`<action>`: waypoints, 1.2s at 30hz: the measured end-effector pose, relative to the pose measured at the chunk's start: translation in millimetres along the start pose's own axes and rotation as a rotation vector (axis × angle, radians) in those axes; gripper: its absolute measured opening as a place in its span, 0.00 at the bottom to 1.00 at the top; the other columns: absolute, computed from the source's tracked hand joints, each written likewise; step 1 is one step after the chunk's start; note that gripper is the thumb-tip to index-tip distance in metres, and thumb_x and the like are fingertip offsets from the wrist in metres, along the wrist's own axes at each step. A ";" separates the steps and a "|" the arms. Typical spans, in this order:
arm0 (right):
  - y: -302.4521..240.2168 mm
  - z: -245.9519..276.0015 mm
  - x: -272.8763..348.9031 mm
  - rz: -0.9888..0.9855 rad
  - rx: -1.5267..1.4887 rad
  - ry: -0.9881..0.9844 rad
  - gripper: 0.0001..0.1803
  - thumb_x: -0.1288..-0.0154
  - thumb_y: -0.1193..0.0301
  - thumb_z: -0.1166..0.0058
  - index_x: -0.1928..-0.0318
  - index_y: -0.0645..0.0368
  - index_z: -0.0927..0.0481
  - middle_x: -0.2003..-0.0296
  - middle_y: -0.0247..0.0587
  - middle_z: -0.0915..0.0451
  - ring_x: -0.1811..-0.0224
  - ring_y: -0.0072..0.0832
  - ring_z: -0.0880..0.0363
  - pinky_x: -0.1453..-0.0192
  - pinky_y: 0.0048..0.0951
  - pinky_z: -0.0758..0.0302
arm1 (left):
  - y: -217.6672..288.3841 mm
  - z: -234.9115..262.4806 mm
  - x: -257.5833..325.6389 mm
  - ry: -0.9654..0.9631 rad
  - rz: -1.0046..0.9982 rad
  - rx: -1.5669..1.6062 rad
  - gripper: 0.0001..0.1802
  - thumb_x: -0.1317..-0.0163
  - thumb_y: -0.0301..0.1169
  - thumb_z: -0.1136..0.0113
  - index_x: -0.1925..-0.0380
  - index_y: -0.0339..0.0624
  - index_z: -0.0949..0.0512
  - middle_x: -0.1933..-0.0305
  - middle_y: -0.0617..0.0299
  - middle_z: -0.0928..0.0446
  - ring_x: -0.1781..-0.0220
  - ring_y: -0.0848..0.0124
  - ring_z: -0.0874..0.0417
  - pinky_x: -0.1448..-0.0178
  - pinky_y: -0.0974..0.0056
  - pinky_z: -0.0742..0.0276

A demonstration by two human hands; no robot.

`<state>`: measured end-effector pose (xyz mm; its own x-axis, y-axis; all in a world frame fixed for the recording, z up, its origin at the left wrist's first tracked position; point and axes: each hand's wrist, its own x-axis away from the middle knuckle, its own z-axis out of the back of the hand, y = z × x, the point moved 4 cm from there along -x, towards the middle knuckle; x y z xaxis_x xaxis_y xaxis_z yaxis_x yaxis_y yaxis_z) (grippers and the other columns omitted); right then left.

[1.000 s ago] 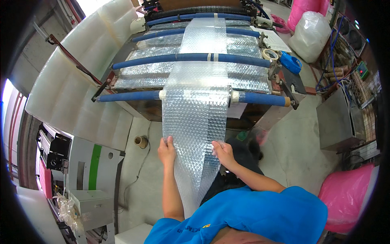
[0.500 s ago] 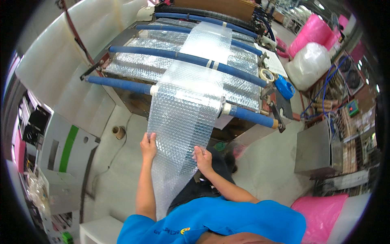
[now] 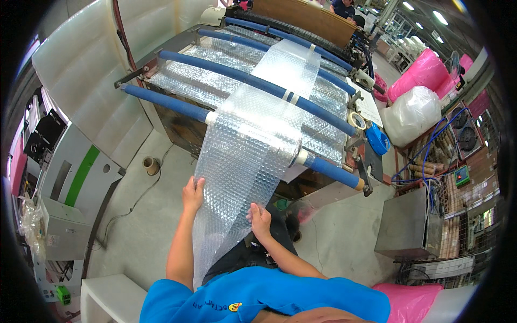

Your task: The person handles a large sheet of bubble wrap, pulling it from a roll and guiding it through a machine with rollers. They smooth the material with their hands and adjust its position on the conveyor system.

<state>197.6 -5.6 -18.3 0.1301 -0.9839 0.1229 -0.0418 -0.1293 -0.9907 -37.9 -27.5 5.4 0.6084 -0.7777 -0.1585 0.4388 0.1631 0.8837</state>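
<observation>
A long strip of clear bubble wrap (image 3: pixel 245 145) comes over the blue rollers of a machine and slopes down toward me, its near end hanging past my lap. My left hand (image 3: pixel 193 194) grips the strip's left edge, thumb on top. On the opposite edge, my right hand (image 3: pixel 259 219) is closed on the film with the thumb up. Between the hands the sheet lies fairly flat, then folds and narrows below them. The nearest blue roller (image 3: pixel 161 102) carries the strip just beyond my hands, with a pale collar on either side of it.
Silvery bubble film (image 3: pixel 202 64) covers the machine bed. Tape rolls (image 3: pixel 355 120) and a blue tape dispenser (image 3: pixel 377 139) sit at its right side. A metal box (image 3: pixel 406 223) stands right, a cardboard core (image 3: pixel 151 165) on the floor left. Another person (image 3: pixel 342 8) is far back.
My view has shifted and tilted slightly, bringing a person at the back into sight. Both hands keep their hold on the bubble wrap, with the right hand slightly lower and nearer me.
</observation>
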 end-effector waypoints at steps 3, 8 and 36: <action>-17.0 2.3 -17.8 0.072 0.012 0.017 0.20 0.40 0.58 0.55 0.80 0.61 0.29 0.85 0.32 0.31 0.85 0.16 0.34 0.80 0.17 0.38 | 20.8 -4.1 -18.8 0.026 -0.015 -0.037 0.21 0.45 0.47 0.53 0.71 0.36 0.32 0.76 0.46 0.28 0.69 0.49 0.27 0.68 0.55 0.34; -61.2 6.8 -67.9 0.172 -0.040 0.066 0.20 0.41 0.57 0.54 0.80 0.61 0.29 0.85 0.31 0.31 0.85 0.16 0.34 0.81 0.17 0.39 | 47.9 -27.6 -71.6 0.057 -0.108 -0.010 0.24 0.46 0.51 0.54 0.70 0.37 0.31 0.73 0.46 0.27 0.68 0.49 0.27 0.65 0.55 0.34; -96.0 -19.2 29.1 -0.126 -0.152 -0.069 0.17 0.43 0.59 0.50 0.80 0.58 0.29 0.84 0.31 0.30 0.84 0.15 0.33 0.80 0.17 0.37 | 96.1 58.6 -29.5 -0.057 0.044 -0.015 0.19 0.52 0.42 0.43 0.74 0.34 0.27 0.81 0.54 0.26 0.77 0.67 0.25 0.71 0.64 0.33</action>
<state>186.4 -24.2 81.6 0.2114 -0.9484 0.2363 -0.1691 -0.2736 -0.9469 -52.4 -24.4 120.8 0.5887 -0.8028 -0.0941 0.4227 0.2065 0.8824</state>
